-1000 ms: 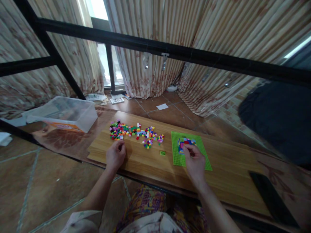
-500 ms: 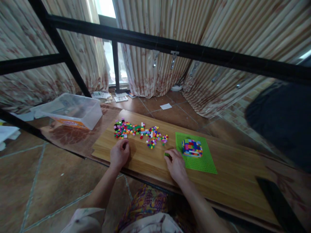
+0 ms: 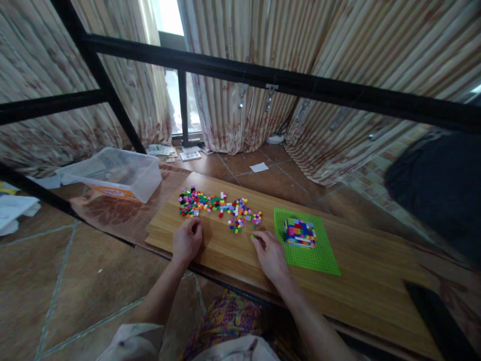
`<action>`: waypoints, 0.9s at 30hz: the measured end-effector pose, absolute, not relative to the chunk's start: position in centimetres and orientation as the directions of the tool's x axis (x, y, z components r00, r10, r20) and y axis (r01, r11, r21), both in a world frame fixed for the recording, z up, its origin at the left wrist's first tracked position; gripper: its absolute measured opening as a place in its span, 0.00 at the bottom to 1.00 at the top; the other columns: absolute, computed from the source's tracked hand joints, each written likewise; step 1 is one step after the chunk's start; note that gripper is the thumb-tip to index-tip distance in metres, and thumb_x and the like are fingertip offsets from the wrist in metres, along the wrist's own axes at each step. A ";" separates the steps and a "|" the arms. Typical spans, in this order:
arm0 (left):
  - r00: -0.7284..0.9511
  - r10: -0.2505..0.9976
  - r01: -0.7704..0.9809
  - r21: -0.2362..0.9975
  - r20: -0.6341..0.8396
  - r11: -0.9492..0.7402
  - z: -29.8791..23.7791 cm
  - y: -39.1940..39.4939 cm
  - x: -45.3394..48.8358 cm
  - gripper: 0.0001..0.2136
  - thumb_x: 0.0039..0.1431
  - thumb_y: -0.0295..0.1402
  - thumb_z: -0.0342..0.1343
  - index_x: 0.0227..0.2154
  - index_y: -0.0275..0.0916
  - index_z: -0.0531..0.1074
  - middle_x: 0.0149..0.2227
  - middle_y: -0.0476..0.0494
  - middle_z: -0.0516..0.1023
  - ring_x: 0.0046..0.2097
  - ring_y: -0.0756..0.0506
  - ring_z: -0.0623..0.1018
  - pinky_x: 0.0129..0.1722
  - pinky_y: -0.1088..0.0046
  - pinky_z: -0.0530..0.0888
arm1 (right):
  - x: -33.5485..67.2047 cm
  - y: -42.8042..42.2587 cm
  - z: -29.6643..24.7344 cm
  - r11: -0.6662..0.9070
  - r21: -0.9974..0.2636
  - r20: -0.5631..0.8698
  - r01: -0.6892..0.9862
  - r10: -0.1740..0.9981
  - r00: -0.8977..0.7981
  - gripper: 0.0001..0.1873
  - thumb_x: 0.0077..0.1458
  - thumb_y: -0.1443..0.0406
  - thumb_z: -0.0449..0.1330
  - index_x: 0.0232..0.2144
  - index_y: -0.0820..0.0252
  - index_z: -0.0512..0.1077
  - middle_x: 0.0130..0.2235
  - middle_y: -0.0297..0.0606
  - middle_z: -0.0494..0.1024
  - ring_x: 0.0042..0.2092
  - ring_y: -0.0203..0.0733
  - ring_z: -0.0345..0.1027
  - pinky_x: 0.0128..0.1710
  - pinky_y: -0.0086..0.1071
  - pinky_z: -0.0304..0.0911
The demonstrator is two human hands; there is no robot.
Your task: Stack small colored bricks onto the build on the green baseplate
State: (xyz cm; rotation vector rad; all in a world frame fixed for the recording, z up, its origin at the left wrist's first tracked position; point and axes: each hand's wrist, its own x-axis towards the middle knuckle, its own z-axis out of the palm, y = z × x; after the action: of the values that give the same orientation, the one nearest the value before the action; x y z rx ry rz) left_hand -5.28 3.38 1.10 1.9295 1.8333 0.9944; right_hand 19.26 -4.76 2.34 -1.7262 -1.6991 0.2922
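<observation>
My left hand [image 3: 187,239] rests on the wooden board, fingers curled in, just in front of a spread of small coloured toy bricks [image 3: 221,205]. What those fingers hold, if anything, is hidden. Between the thumb and finger of my right hand [image 3: 269,253] is a small green toy brick [image 3: 253,236], only partly visible. That hand is left of a bright green baseplate [image 3: 311,263]. On the baseplate stands a block-shaped build [image 3: 299,233] of many colours, apart from my fingers.
The wooden board [image 3: 361,281] lies on a bench with a brown cover. A clear plastic bin [image 3: 150,180] with an orange label stands at the left end. Black metal bars [image 3: 225,70] cross above the far side. A dark flat object [image 3: 432,311] lies at the right.
My right hand has shifted slightly left relative to the baseplate, and the green brick in its fingers has turned. My left hand stays about where it was. The whole view has shifted a little.
</observation>
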 end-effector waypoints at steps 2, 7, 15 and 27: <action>-0.055 0.961 0.751 0.646 0.273 -0.140 1.1 3.4 -5.3 0.10 0.58 0.34 0.50 0.35 0.40 0.76 0.35 0.44 0.80 0.37 0.45 0.78 0.38 0.72 0.71 | 19.0 -4.4 2.4 0.101 -0.601 0.304 0.793 0.946 0.110 0.10 0.61 0.64 0.53 0.40 0.57 0.74 0.37 0.40 0.78 0.41 0.45 0.71 0.43 0.38 0.64; -0.056 0.963 0.743 0.656 0.265 -0.137 1.2 3.3 -5.3 0.10 0.58 0.34 0.50 0.35 0.40 0.76 0.36 0.44 0.81 0.38 0.45 0.78 0.40 0.71 0.72 | 18.4 -4.0 2.2 0.137 -0.577 0.304 0.805 0.951 0.056 0.09 0.60 0.64 0.54 0.38 0.54 0.75 0.39 0.40 0.78 0.43 0.46 0.69 0.45 0.40 0.62; -0.051 0.963 0.737 0.661 0.263 -0.142 1.0 3.4 -5.3 0.10 0.58 0.33 0.50 0.37 0.39 0.76 0.38 0.43 0.80 0.40 0.44 0.79 0.42 0.70 0.72 | 18.7 -0.6 2.6 0.127 -0.490 0.375 0.863 0.924 0.077 0.12 0.60 0.64 0.54 0.41 0.55 0.76 0.43 0.42 0.75 0.47 0.48 0.64 0.48 0.42 0.60; -0.054 0.963 0.720 0.678 0.266 -0.147 1.0 3.4 -5.4 0.10 0.58 0.34 0.50 0.36 0.40 0.75 0.36 0.44 0.80 0.38 0.45 0.78 0.40 0.71 0.72 | 18.9 0.7 3.2 0.142 -0.488 0.364 0.861 0.930 0.053 0.09 0.60 0.64 0.54 0.37 0.55 0.75 0.43 0.42 0.74 0.47 0.48 0.65 0.48 0.43 0.61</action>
State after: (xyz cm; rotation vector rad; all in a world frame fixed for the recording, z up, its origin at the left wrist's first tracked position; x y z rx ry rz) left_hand -5.40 3.39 1.00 1.8952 1.7940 1.0209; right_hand 18.88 0.72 3.15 -1.7180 -1.8058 0.1423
